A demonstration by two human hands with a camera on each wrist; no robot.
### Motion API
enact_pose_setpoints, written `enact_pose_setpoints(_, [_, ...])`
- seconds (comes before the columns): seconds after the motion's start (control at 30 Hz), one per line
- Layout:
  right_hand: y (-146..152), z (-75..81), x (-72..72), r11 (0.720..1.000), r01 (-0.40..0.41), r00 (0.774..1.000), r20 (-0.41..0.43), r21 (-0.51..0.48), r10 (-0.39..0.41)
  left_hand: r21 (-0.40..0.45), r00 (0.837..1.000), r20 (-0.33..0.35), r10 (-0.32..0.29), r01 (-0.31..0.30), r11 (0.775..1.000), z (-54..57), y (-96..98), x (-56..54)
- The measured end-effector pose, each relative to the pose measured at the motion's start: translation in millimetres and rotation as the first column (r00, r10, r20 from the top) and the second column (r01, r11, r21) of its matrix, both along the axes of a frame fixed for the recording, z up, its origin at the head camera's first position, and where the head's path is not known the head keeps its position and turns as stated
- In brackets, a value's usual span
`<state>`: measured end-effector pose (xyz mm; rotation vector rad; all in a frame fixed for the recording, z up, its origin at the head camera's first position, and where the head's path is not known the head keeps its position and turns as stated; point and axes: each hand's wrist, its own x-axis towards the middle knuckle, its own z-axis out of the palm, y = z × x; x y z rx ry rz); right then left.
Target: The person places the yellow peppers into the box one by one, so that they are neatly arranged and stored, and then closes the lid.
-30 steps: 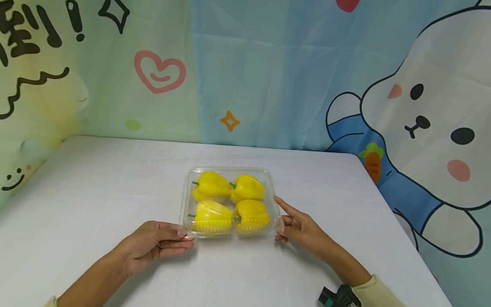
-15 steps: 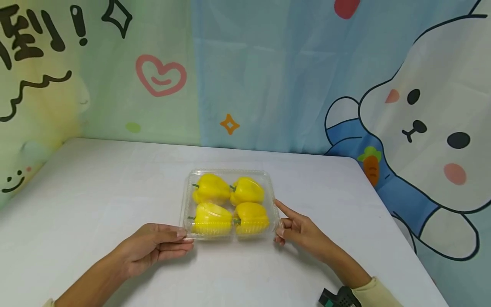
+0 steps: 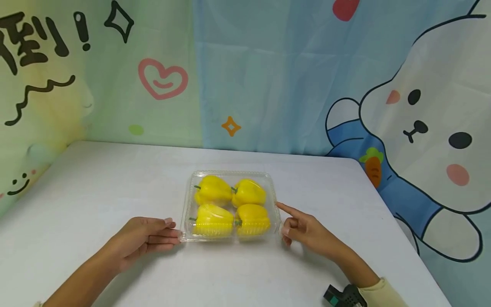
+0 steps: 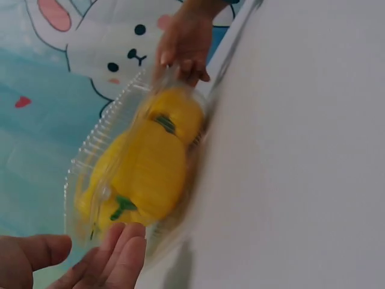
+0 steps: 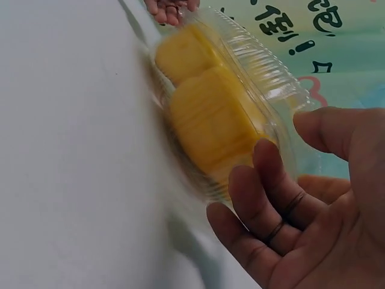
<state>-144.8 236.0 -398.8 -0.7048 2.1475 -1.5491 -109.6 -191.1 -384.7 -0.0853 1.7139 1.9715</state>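
A clear plastic box with its lid down stands on the table, holding several yellow bell peppers with green stems. My left hand is at its front left corner, fingers straight and thumb raised; whether the fingertips still touch the box is hard to tell. In the left wrist view, thumb and fingers stand apart with nothing between them. At the right side, my right hand has its index finger stretched to the box's edge, the other fingers loosely bent. The right wrist view shows that thumb apart from the box.
A white cloth covers the table. Behind it hangs a printed curtain with a cartoon rabbit at the right. A small black device sits at the right wrist.
My left hand has let go of the box corner and drawn back to the left. The right thumb and lower fingers have eased slightly off the box. The box stays in place.
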Motion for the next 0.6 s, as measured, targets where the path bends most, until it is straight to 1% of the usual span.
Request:
enact_pose_setpoints(0.1, [2,5.4,-2.0,0.997,0.046,0.997,-0.065,0.055,-0.042,-0.024,1.000,-0.004,0.014,-0.014,1.000,-3.5,-7.3,-1.5])
enact_pose_setpoints(0.2, [2,12.5,-3.6,0.986,0.112,0.986,-0.139,0.127,-0.094,-0.100,0.999,-0.029,0.025,-0.028,0.995,-5.5,-7.5,-2.2])
enact_pose_setpoints(0.23, [2,14.6,-4.1,0.979,0.136,0.979,-0.174,0.154,-0.109,-0.140,0.998,-0.058,0.024,-0.032,0.990,-5.7,-6.5,-2.6])
enact_pose_setpoints(0.27, [1,16.7,-4.6,0.971,0.160,0.970,-0.210,0.180,-0.121,-0.194,0.995,-0.096,0.021,-0.040,0.980,-5.1,-5.2,-3.0])
enact_pose_setpoints(0.3, [1,18.6,-5.2,0.962,0.184,0.960,-0.245,0.202,-0.133,-0.256,0.990,-0.138,0.017,-0.052,0.965,-4.0,-3.8,-3.6])
enact_pose_setpoints(0.33, [0,20.4,-5.8,0.952,0.211,0.949,-0.279,0.223,-0.145,-0.325,0.982,-0.189,0.005,-0.067,0.943,-2.2,-2.3,-4.4])
enact_pose_setpoints(0.37, [-1,22.2,-6.3,0.940,0.240,0.936,-0.316,0.244,-0.157,-0.399,0.970,-0.243,-0.016,-0.085,0.913,0.2,-1.1,-5.3])
enact_pose_setpoints(0.4, [-2,23.7,-7.0,0.926,0.272,0.919,-0.355,0.263,-0.169,-0.472,0.953,-0.299,-0.047,-0.105,0.875,3.0,0.0,-6.4])
enact_pose_setpoints(0.47, [-3,26.8,-8.3,0.897,0.331,0.883,-0.432,0.292,-0.185,-0.604,0.914,-0.387,-0.120,-0.153,0.782,9.6,1.4,-8.5])
enact_pose_setpoints(0.5, [-3,28.1,-9.1,0.884,0.355,0.864,-0.469,0.304,-0.185,-0.650,0.893,-0.421,-0.159,-0.174,0.740,12.9,1.7,-9.7])
enact_pose_setpoints(0.53, [-3,28.8,-10.2,0.871,0.378,0.841,-0.509,0.313,-0.182,-0.685,0.866,-0.457,-0.203,-0.197,0.702,15.9,2.2,-10.8])
enact_pose_setpoints(0.57, [-3,29.5,-11.4,0.860,0.399,0.817,-0.550,0.318,-0.176,-0.708,0.838,-0.489,-0.241,-0.220,0.671,18.5,2.8,-11.8])
enact_pose_setpoints(0.6, [-4,30.1,-12.6,0.848,0.419,0.790,-0.591,0.323,-0.166,-0.721,0.814,-0.512,-0.274,-0.235,0.651,20.7,3.5,-13.0])
